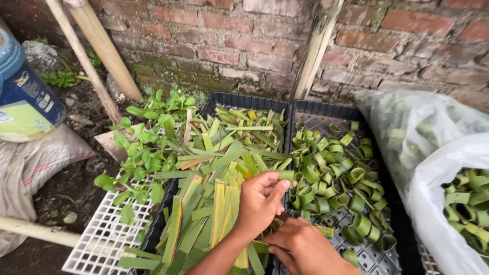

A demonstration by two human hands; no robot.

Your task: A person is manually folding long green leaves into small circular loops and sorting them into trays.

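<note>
Head view showed a brick wall [244, 46] above two black trays [300, 109]. A clear bag [423, 132] of leaf rings lay right of the trays. Flat leaf strips [219, 173] filled the left tray, rings [331, 173] the right. The left hand [262, 201] pinched a strip end [287, 175] over the trays' seam. The right hand [303, 247], just below, had curled fingers; its hold could not be told.

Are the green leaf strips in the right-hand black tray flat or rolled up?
Rolled up: the green leaf strips in the right black plastic tray curl into small open rings.
</note>
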